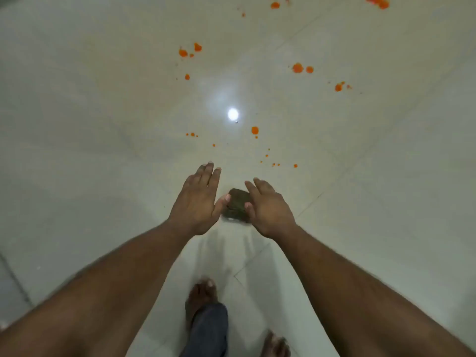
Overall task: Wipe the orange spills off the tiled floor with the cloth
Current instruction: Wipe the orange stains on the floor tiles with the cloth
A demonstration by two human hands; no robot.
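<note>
A small folded dark olive cloth (236, 205) sits in the air between my two outstretched hands, above the pale tiled floor (103, 124). My left hand (197, 200) touches its left edge with the thumb, fingers stretched forward. My right hand (268, 208) presses its right edge with the thumb, fingers also extended. Orange spills dot the floor ahead: small drops (273, 161) just beyond my fingertips, a blob (254, 130) by the light glare, a pair of blobs (190, 50) farther left, and another pair (298, 68) farther right.
My bare feet (202, 295) stand on the tiles below my arms, with a dark trouser leg (210, 328) over one. More orange blobs (377, 0) lie at the far top right. A ceiling light reflects as a bright spot (233, 114).
</note>
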